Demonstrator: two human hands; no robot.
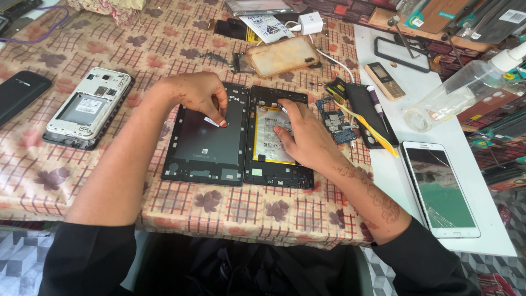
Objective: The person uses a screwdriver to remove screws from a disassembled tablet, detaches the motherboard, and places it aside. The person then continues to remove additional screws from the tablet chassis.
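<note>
Head: opened tablet (276, 142) under right hand (307, 137).

Circuit board (335, 121) and screwdriver (378, 109) crowd right.

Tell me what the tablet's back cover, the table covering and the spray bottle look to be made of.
Back cover under the left hand: dark matte plastic by its look, with moulded ribs along the edges; metal cannot be ruled out. Table covering: likely glossy vinyl or oilcloth, a printed floral check with a slight sheen. Spray bottle: clear plastic, see-through with soft highlights, and a white plastic nozzle.
</note>
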